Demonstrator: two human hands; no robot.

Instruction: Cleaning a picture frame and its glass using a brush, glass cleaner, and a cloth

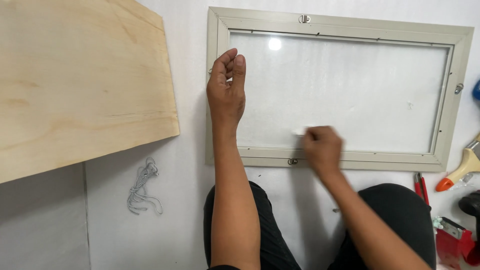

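Observation:
A pale grey picture frame (340,25) lies flat on the white floor with a glass pane (350,90) inside it. My left hand (227,92) hovers over the frame's left side, fingers curled and thumb against forefinger, with nothing visible in it. My right hand (322,150) is blurred over the pane's lower edge, closed around a small white piece (299,131) pressed to the glass. Small metal hangers (304,19) sit on the frame's top, bottom and right rails.
A light plywood board (80,85) lies at the left. A coil of grey wire (142,187) rests below it. At the right edge are a paintbrush (467,165), red-handled pliers (419,185) and a red tool (455,242). My knees in dark trousers (390,210) are near the frame.

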